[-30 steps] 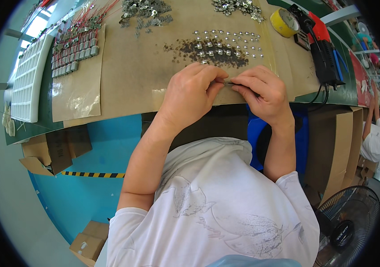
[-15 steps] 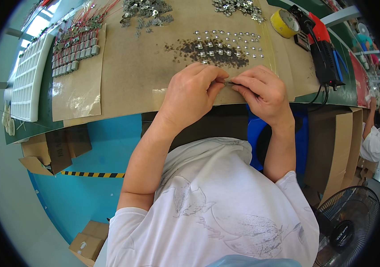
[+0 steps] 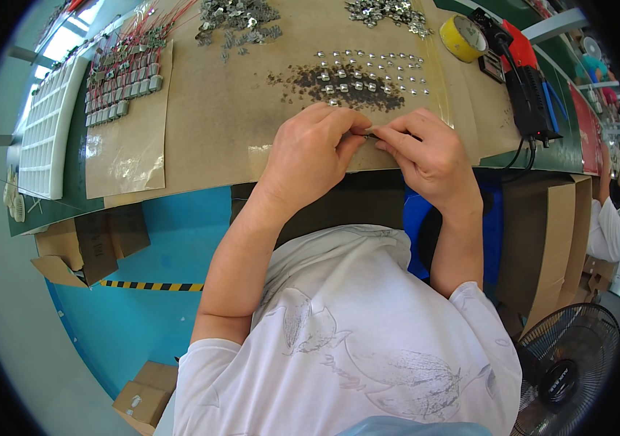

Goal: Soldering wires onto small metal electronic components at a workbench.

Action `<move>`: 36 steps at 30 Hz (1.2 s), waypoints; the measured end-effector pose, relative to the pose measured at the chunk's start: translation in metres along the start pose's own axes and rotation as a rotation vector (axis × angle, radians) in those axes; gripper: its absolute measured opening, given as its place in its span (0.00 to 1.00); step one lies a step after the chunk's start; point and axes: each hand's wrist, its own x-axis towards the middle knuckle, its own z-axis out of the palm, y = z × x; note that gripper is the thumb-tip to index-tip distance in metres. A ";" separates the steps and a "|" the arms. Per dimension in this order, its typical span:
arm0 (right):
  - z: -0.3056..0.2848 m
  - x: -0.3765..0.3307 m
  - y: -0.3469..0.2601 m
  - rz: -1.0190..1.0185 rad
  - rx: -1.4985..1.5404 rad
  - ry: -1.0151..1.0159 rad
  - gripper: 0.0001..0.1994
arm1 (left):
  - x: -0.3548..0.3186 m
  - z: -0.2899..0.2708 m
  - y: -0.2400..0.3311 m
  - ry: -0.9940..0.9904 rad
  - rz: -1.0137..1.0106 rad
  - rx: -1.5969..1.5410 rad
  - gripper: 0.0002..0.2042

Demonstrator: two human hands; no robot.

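Observation:
Over the near edge of the bench, my left hand and my right hand meet fingertip to fingertip. Both are pinched on a tiny dark part, mostly covered by the fingers, so its kind cannot be made out. Just beyond them, small shiny metal pieces stand in loose rows on brown paper. Dark scorch-like specks mark the paper around them.
Farther back lie a pile of grey metal parts and a pile of shiny ones. Red-wired grey components and a white gridded tray are at left. Yellow tape and a black corded device sit at right.
My right hand has shifted slightly, its fingertips coming closer to those of my left hand around the tiny part. My left hand stays nearly still.

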 end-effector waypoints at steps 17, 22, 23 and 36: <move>-0.003 0.005 -0.006 0.028 -0.099 -0.027 0.13 | 0.000 0.001 -0.003 0.027 0.068 0.036 0.04; 0.000 0.001 -0.008 0.106 -0.046 -0.021 0.12 | 0.002 0.002 -0.003 0.044 0.101 0.041 0.06; -0.001 0.002 -0.008 0.105 -0.046 -0.022 0.12 | 0.001 0.001 -0.003 0.045 0.101 0.041 0.06; -0.001 -0.002 -0.002 0.137 -0.013 -0.036 0.11 | 0.000 0.002 -0.002 0.066 0.100 0.074 0.06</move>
